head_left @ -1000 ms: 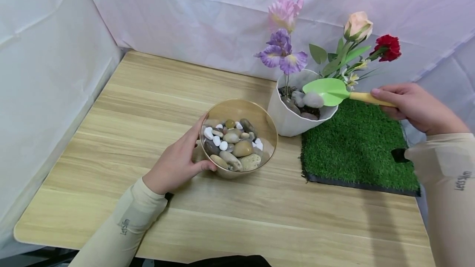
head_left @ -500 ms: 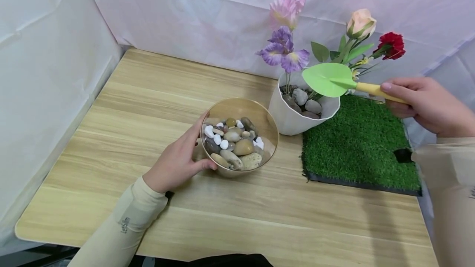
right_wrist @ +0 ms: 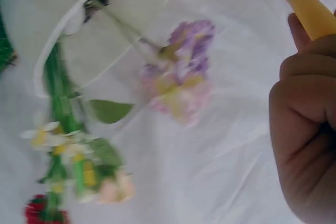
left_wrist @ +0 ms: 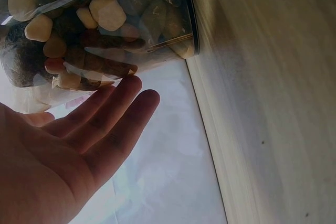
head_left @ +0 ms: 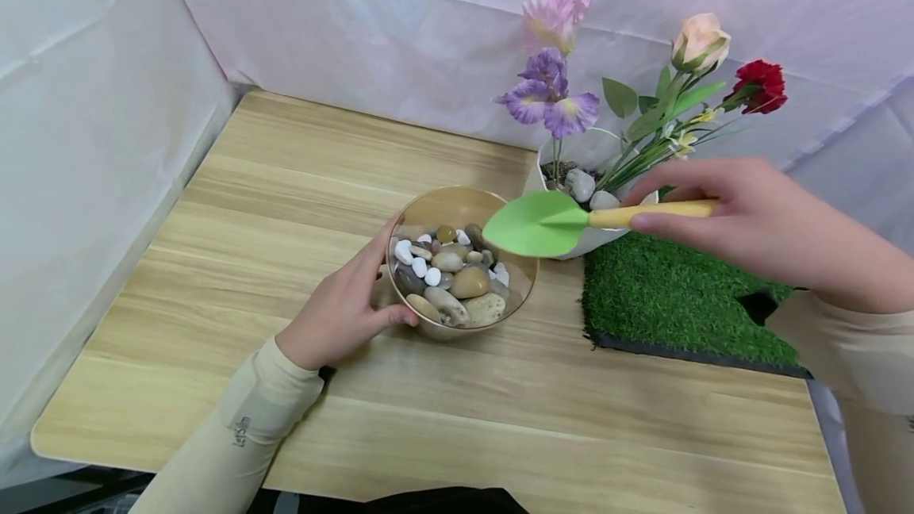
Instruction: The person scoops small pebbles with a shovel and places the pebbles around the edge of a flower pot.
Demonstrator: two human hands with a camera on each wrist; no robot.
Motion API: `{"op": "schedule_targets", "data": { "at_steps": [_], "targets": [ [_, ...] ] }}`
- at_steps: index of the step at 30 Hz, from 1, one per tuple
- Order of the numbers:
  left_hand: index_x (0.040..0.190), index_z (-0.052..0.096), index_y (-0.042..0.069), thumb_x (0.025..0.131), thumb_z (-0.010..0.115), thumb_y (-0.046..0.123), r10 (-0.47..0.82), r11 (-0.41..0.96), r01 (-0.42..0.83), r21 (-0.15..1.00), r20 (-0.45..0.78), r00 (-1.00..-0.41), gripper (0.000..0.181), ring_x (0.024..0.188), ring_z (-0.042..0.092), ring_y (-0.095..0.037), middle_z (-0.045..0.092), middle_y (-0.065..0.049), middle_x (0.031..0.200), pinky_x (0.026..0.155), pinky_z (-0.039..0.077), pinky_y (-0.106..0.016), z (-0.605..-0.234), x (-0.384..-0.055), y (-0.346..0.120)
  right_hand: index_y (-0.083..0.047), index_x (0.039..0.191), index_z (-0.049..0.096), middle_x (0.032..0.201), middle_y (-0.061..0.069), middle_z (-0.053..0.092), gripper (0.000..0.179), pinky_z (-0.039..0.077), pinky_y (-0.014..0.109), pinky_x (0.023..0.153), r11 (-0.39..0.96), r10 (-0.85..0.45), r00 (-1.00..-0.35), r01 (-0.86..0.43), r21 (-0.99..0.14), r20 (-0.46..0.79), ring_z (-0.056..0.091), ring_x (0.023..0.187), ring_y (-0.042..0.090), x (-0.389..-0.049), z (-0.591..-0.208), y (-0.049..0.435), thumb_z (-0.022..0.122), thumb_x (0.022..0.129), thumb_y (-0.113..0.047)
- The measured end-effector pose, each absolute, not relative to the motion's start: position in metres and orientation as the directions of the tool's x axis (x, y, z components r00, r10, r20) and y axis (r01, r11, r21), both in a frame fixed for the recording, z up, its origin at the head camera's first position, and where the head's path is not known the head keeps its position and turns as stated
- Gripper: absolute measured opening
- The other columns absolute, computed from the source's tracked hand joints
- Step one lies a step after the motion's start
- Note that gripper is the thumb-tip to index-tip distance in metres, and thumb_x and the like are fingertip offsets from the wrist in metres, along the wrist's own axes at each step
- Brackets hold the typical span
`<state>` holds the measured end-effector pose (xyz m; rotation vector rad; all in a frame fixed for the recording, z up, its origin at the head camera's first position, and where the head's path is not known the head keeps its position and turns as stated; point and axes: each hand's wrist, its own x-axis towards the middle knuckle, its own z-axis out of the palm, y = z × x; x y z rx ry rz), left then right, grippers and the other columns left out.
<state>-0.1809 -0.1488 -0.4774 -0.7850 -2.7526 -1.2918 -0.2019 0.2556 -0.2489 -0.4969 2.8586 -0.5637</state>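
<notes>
right hand [head_left: 743, 216] holding trowel [head_left: 537, 224], pot [head_left: 591, 243] partly hidden behind

The trowel [head_left: 560, 223] looks like smooth plastic, the bowl [head_left: 464, 203] glossy and see-through (its stones [head_left: 470, 283] smooth too), the table [head_left: 250, 220] wood-grained, the turf mat [head_left: 664, 300] rough and bristly, and the backdrop [head_left: 357, 38] creased cloth.

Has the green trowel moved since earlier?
Yes. In the head view, the trowel moved left and down relative to the white pot, its blade now overlapping the bowl.
</notes>
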Motion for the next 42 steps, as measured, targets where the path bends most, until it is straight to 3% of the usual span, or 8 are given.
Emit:
{"op": "schedule_targets", "data": {
  "at_steps": [6,14,17,23,28,35,39,42],
  "targets": [
    [0.176,0.000,0.034,0.079,0.047,0.094,0.445,0.532,0.436,0.726,0.199,-0.873,0.123,0.139,0.058,-0.034,0.029,-0.005,0.176,0.110,0.048,-0.062,-0.476,-0.182,-0.147,-0.036,0.106,0.080,0.063,-0.008,0.051,0.004,0.037,0.031,0.049,0.874,-0.469,-0.875,-0.440,-0.205,-0.123,0.041,0.052,0.014,-0.197,-0.240,0.219,0.076,0.105,-0.037],
    [0.177,0.002,0.031,0.080,0.047,0.094,0.439,0.539,0.437,0.720,0.202,-0.875,0.124,0.139,0.058,-0.036,0.027,-0.004,0.177,0.110,0.048,-0.063,-0.477,-0.181,-0.149,-0.047,0.081,0.065,0.064,-0.020,0.051,0.042,0.036,0.039,0.043,0.723,-0.658,-0.733,-0.679,0.130,-0.172,0.045,0.053,0.009,-0.228,-0.269,0.188,0.047,0.103,-0.078],
    [0.177,0.002,0.029,0.081,0.046,0.094,0.442,0.542,0.447,0.712,0.211,-0.872,0.124,0.141,0.056,-0.036,0.027,-0.006,0.177,0.111,0.047,-0.063,-0.477,-0.181,-0.150,-0.045,0.071,0.059,0.062,-0.018,0.048,0.050,0.032,0.039,0.041,0.678,-0.685,-0.690,-0.721,0.143,-0.235,0.042,0.051,0.009,-0.238,-0.270,0.172,0.041,0.103,-0.079],
    [0.177,0.002,0.029,0.081,0.044,0.095,0.443,0.542,0.460,0.703,0.226,-0.868,0.124,0.145,0.053,-0.035,0.027,-0.006,0.177,0.111,0.048,-0.063,-0.477,-0.181,-0.150,-0.027,0.069,0.069,0.059,-0.006,0.055,0.048,0.047,0.035,0.054,0.715,-0.643,-0.533,-0.675,-0.182,-0.550,0.051,0.050,0.013,-0.263,-0.232,0.129,0.060,0.110,-0.049],
    [0.177,0.003,0.027,0.080,0.046,0.094,0.446,0.533,0.463,0.708,0.230,-0.865,0.125,0.149,0.049,-0.033,0.030,-0.007,0.176,0.112,0.047,-0.062,-0.477,-0.180,-0.148,-0.015,0.071,0.065,0.055,-0.004,0.045,0.046,0.039,0.025,0.048,0.789,-0.612,-0.448,-0.390,-0.474,-0.651,0.039,0.045,0.011,-0.287,-0.259,0.158,0.059,0.113,-0.032],
    [0.177,0.002,0.025,0.081,0.045,0.094,0.461,0.525,0.477,0.705,0.235,-0.856,0.125,0.157,0.036,-0.029,0.026,-0.004,0.178,0.118,0.042,-0.058,-0.476,-0.183,-0.146,0.002,0.088,0.071,0.061,0.001,0.042,0.044,0.027,0.029,0.045,0.695,-0.566,-0.495,0.143,-0.704,-0.659,0.028,0.048,0.015,-0.280,-0.295,0.225,0.053,0.116,-0.027],
    [0.177,0.003,0.024,0.080,0.044,0.095,0.453,0.531,0.469,0.706,0.231,-0.861,0.127,0.156,0.037,-0.032,0.026,-0.007,0.177,0.118,0.042,-0.060,-0.476,-0.183,-0.148,0.002,0.094,0.073,0.058,0.004,0.034,0.044,0.020,0.037,0.043,0.609,-0.600,-0.528,0.185,-0.771,-0.601,0.019,0.047,0.022,-0.276,-0.292,0.239,0.049,0.119,-0.025],
    [0.177,0.002,0.026,0.080,0.044,0.095,0.449,0.531,0.457,0.713,0.221,-0.866,0.126,0.154,0.041,-0.032,0.027,-0.007,0.177,0.117,0.043,-0.060,-0.477,-0.184,-0.148,0.001,0.100,0.074,0.060,0.007,0.033,0.043,0.021,0.040,0.041,0.625,-0.599,-0.582,0.090,-0.775,-0.550,0.019,0.046,0.027,-0.274,-0.277,0.238,0.047,0.119,-0.025]
  ]
}}
